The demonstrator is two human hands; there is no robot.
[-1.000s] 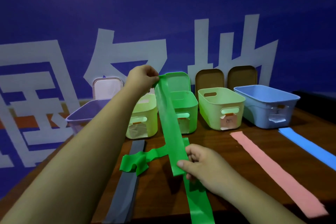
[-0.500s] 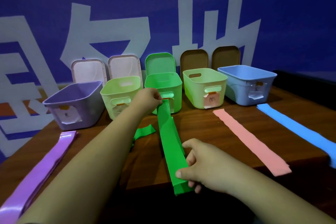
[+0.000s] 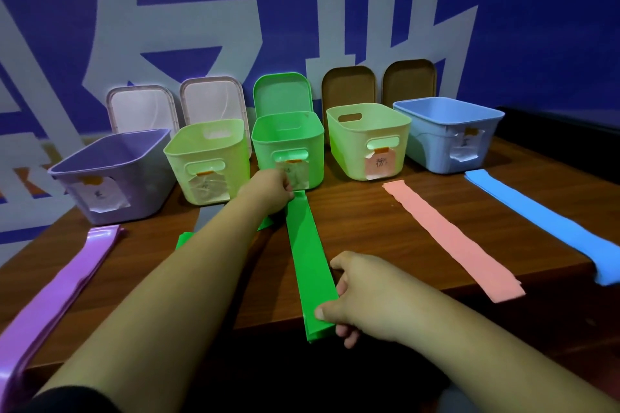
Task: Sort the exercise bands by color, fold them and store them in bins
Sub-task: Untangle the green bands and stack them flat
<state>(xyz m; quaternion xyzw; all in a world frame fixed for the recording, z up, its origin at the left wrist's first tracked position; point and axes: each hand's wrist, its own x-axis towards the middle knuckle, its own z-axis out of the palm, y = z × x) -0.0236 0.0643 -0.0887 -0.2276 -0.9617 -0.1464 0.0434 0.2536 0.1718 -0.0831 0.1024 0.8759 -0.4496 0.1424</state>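
Purple flat rubber band [image 3: 60,285] lay along the lower left of the brown wooden table [image 3: 362,211], below a lilac plastic bin [image 3: 144,191]. At centre frame the left hand [image 3: 268,189] pinched the far end of the bright green rubber band [image 3: 308,255] with curled fingers, just in front of the green plastic bin [image 3: 312,144]. The band lay folded, flat on the table. At lower centre the right hand [image 3: 362,295] gripped its near end, thumb on top, over the table edge. Further right lay a pink rubber band [image 3: 449,238] and a blue rubber band [image 3: 543,225].
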